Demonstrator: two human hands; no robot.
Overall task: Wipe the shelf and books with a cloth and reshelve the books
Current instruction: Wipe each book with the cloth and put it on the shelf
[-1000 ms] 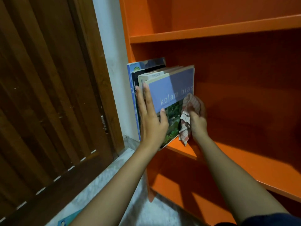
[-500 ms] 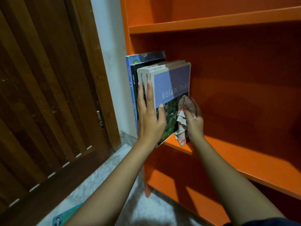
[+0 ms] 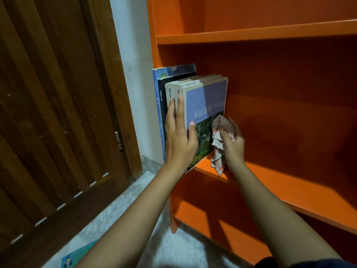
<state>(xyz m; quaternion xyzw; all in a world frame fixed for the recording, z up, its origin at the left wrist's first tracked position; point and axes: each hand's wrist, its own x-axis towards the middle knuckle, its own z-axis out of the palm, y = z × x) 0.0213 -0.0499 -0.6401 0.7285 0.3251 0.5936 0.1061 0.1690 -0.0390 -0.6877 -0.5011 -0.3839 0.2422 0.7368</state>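
Several books stand upright at the left end of the orange shelf (image 3: 270, 182). The rightmost book (image 3: 206, 101) has a purple cover reading "kolam hias". My left hand (image 3: 179, 140) presses flat against the book spines with straight fingers, its thumb lying on the purple cover. My right hand (image 3: 232, 144) grips a crumpled checked cloth (image 3: 220, 136) and holds it against the lower right part of that cover. The cloth's loose end hangs down to the shelf board.
A taller blue book (image 3: 156, 105) and a black book (image 3: 161, 105) stand leftmost against the shelf's side panel. An upper shelf board (image 3: 251, 33) runs above. A brown wooden door (image 3: 54, 113) is at left. A blue card (image 3: 77, 257) lies on the pale floor.
The view shifted a little. My right hand with the cloth slid slightly down along the purple cover. My left hand stays pressed on the spines.
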